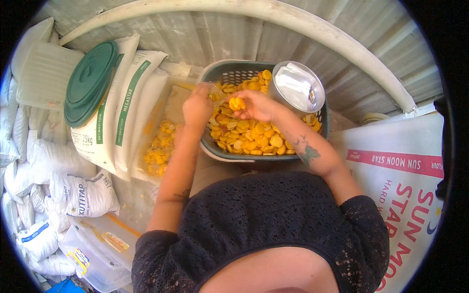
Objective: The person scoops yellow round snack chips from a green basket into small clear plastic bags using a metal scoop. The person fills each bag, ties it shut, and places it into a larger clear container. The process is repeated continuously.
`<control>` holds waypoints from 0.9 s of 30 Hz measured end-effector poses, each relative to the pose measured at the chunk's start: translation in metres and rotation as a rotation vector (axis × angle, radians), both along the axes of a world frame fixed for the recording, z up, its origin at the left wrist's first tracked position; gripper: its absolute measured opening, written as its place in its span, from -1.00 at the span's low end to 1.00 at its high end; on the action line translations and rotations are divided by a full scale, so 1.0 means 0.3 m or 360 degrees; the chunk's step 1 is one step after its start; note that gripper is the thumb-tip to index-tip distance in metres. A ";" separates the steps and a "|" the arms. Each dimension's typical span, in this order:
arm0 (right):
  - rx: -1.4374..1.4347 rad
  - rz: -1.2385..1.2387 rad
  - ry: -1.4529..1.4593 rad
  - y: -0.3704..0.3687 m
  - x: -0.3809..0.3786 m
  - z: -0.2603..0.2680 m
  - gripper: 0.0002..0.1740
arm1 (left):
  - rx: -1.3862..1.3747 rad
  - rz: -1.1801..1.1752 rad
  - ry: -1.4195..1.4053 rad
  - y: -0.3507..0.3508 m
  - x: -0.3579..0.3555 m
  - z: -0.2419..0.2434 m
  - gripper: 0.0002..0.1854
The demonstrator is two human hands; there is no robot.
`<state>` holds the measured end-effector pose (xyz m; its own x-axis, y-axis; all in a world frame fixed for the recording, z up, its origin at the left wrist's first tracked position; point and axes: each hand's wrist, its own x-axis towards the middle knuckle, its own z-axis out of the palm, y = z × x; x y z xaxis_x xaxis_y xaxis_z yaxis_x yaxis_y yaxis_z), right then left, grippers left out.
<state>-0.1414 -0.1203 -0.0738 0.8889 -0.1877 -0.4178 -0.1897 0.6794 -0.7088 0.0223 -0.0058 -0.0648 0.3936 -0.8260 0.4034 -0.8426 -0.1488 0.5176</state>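
Observation:
My left hand pinches the mouth of a small transparent plastic bag with some yellow pieces in it. Close by on the right, my right hand holds a small handful of round yellow cookies or chips in its fingers. Both hands are above a dark green perforated plastic basket, which is heaped with the same flat yellow rounds. A shiny metal bowl rests at the basket's far right corner, with what look like flat plastic bags inside.
Left of the basket, a transparent bin contains filled bags of yellow pieces. Flour sacks and a green lid stand beyond it. A large printed sack is at right. Behind runs a corrugated wall with a pale pipe.

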 end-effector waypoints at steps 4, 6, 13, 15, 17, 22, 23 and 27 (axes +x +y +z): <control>0.0626 -0.0073 -0.0208 0.015 -0.026 -0.002 -0.57 | -0.0018 0.0005 0.0000 0.003 0.001 -0.002 -0.64; 0.0526 -0.0111 -0.0088 0.016 -0.027 0.006 -0.59 | -0.0039 -0.0002 0.0000 0.007 0.002 -0.003 -0.65; -0.2468 0.0821 0.0490 0.045 0.005 0.029 -0.66 | -0.0100 -0.0051 -0.0063 0.001 0.011 -0.007 -0.68; -0.2884 0.1284 0.0592 0.114 0.000 0.012 -0.64 | -0.0115 -0.0059 -0.0091 0.002 0.011 -0.009 -0.69; -0.3018 0.1155 0.0507 0.152 -0.019 0.004 -0.70 | -0.0108 -0.0048 -0.0072 0.004 0.009 -0.011 -0.69; -0.3035 0.1183 0.0517 0.161 -0.002 0.018 -0.65 | -0.0057 -0.0064 0.0013 0.002 0.017 -0.008 -0.65; -0.2989 0.1242 0.0539 0.155 0.007 0.024 -0.61 | -0.0065 -0.0084 0.0040 -0.001 0.025 -0.005 -0.63; -0.2798 0.1318 0.0585 0.136 0.027 0.043 -0.52 | -0.0027 -0.0244 0.0334 -0.003 0.072 0.010 -0.57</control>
